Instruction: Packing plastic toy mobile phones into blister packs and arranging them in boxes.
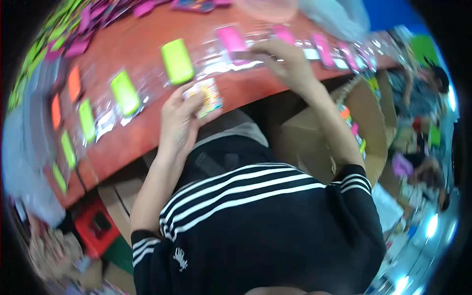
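My left hand grips a small multicoloured printed card at the near edge of the red worktop. My right hand, fingers spread open, rests on clear plastic packets holding pink rectangular pieces, beyond the card. A lime-green rectangular piece lies just behind the card.

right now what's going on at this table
A person sits at a red table. The left hand holds a small colourful card at the table's near edge. The right hand rests on clear packets with pink items in them. Green items and orange ones in similar packets lie in rows to the left. An open cardboard box stands by the right arm. The picture is blurred.
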A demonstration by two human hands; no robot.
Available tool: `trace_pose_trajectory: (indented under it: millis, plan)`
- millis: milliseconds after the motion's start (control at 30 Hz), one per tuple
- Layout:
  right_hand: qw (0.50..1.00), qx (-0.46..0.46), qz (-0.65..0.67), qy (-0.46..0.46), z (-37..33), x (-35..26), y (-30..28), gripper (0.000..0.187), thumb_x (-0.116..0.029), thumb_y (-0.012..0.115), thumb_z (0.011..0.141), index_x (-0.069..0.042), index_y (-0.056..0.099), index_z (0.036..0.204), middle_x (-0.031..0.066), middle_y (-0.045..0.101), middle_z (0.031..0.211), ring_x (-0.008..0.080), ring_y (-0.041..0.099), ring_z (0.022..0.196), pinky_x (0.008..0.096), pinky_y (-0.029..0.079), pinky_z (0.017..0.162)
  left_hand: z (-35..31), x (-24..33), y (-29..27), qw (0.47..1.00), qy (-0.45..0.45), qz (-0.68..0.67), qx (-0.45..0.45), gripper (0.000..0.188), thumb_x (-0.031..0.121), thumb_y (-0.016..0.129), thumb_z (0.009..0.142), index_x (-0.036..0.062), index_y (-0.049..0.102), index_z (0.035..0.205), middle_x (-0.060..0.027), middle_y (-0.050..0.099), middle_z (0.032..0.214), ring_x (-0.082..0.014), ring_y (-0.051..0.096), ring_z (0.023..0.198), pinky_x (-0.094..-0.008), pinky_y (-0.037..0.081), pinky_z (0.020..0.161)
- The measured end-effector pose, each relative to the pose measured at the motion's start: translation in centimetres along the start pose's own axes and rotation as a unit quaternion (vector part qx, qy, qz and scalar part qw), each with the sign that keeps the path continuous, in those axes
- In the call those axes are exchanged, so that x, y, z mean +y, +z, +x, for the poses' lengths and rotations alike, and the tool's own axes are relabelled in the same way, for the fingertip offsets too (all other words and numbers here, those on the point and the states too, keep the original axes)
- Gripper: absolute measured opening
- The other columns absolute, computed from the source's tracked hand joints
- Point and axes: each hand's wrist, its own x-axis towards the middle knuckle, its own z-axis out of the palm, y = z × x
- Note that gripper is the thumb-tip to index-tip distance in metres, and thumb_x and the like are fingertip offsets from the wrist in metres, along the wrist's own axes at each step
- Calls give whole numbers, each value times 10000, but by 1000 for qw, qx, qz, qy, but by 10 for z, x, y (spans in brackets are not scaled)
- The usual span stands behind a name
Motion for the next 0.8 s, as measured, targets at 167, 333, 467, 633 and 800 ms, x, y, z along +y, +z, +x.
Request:
trace_pose_trajectory:
  millis: [167,333,467,633,800]
  plan:
    - [998,-11,-5,-61,15,1,15,141,-17,604,768,-43,609,906,85,625,833,220,616,745,301,484,622,-13,0,-7,998,16,-24,47,317,70,597,839,-42,488,1115,-122,597,980,-195,626,851,-329,591,662]
    - [982,22,-90,-162,25,-9,40,126,-55,615,733,-96,601,851,43,612,812,202,608,697,300,484,574,-12,0,-14,996,31,-39,70,313,81,607,836,-44,497,1101,-122,604,962,-192,629,842,-317,591,660]
    - [960,-2,-173,-220,27,-9,55,119,-91,646,711,-99,610,825,15,616,858,164,598,727,278,479,578,-10,2,-20,995,41,-47,74,287,91,612,836,-42,519,1072,-116,611,945,-188,631,832,-305,588,663]
    - [973,-14,-134,-188,29,-16,54,152,-113,653,720,-105,637,871,32,629,902,185,608,772,300,492,611,-9,5,-23,994,51,-78,59,245,68,583,844,-43,534,1056,-120,608,966,-188,623,862,-310,582,685]
    - [989,-63,23,-129,43,-40,51,292,-148,645,755,-123,610,1043,65,624,965,231,613,842,330,508,695,-9,5,-22,996,68,-39,51,266,38,575,841,-48,525,1088,-129,612,977,-189,632,849,-295,581,684]
